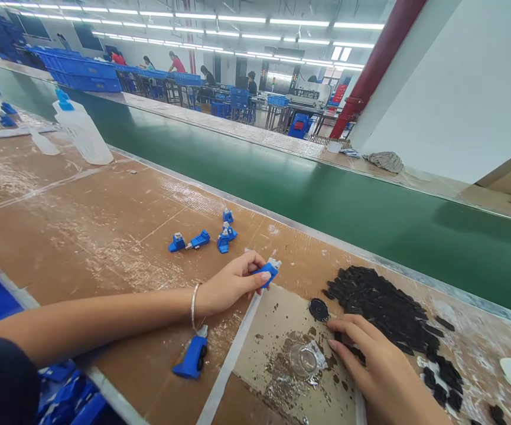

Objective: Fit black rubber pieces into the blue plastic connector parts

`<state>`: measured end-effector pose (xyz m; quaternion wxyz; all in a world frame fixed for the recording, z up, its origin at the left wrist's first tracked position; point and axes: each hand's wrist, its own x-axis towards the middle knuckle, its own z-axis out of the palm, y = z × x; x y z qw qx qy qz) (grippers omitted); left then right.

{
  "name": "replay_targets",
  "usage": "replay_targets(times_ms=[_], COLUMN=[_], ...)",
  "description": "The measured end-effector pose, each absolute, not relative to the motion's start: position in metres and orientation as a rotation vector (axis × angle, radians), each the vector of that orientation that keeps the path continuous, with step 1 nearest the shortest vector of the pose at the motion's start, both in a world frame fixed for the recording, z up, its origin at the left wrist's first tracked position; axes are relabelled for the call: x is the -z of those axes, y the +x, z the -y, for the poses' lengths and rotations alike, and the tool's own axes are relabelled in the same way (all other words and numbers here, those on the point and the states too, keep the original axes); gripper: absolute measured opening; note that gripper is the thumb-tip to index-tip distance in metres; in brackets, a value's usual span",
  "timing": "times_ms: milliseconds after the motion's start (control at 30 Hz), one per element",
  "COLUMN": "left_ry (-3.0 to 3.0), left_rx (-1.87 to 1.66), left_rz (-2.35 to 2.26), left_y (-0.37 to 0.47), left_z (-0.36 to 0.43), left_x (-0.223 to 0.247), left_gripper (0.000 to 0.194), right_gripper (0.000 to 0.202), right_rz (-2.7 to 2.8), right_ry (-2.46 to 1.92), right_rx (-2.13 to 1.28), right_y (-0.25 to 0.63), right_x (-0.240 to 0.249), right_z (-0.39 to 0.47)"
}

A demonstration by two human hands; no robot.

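The left hand (231,283) pinches a small blue plastic part (267,271) between thumb and fingers, just above the brown worktop (82,218). The right hand (377,366) lies flat, fingers loosely spread, fingertips touching a pile of black discs (383,304) near the worktop's far edge, beside the green belt (326,195)

The right hand (381,369) runs off the picture's edge at 5 o'clock, its fingertips hiding some black pieces (388,310). Workers at 11 o'clock are too small to tell apart.
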<state>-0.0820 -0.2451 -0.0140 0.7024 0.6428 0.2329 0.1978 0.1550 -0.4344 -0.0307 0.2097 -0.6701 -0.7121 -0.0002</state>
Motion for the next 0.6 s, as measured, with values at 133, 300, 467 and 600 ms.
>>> replay_targets(times_ms=[133,300,467,600], left_ry=[1.292,1.179,1.111,1.01], left_rx=[-0.475,-0.462,-0.441,-0.447], left_rz=[-0.517,-0.529,-0.515,-0.498], left_y=[-0.076,-0.085,-0.086,-0.085], left_z=[0.236,0.229,0.229,0.227], left_x=[0.031,0.031,0.026,0.025], left_gripper=[0.046,0.044,0.046,0.043], right_gripper=[0.017,0.016,0.015,0.024], right_rz=[1.969,1.88,1.962,2.067], right_ry=[-1.839,-1.896,-1.706,-1.499], right_rx=[0.012,-0.016,-0.078,-0.163], right_y=[0.154,0.146,0.134,0.127], right_x=[0.029,0.024,0.006,-0.001], right_z=[0.438,0.441,0.441,0.437])
